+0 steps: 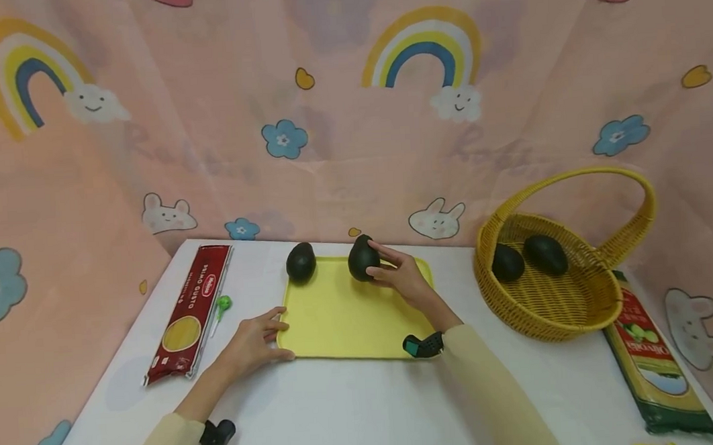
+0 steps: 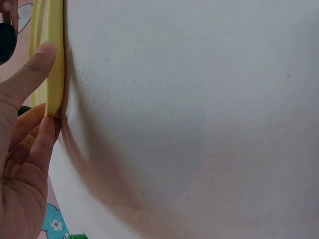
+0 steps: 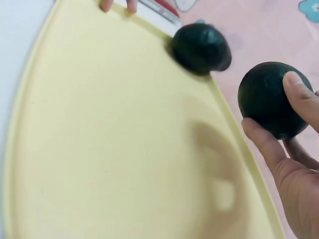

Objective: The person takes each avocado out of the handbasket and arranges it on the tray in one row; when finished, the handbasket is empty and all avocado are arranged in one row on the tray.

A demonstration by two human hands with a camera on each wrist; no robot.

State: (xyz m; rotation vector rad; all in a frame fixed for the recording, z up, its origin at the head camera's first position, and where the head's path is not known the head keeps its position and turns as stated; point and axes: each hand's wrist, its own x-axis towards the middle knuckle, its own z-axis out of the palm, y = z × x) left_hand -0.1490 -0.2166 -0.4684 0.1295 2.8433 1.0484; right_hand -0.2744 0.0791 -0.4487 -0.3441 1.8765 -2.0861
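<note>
A dark avocado is held by my right hand above the far part of a yellow tray. In the right wrist view, the thumb and fingers grip this avocado, and a shadow falls on the tray below. A second avocado rests at the tray's far left corner. My left hand holds the tray's near left corner. The left wrist view shows its thumb along the near rim and its fingers around the corner.
To the right stands a yellow woven basket with a tall handle; two avocados lie inside. A red and green Olivoila packet lies beside it. On the left are a red pasta packet and a small green-headed pick.
</note>
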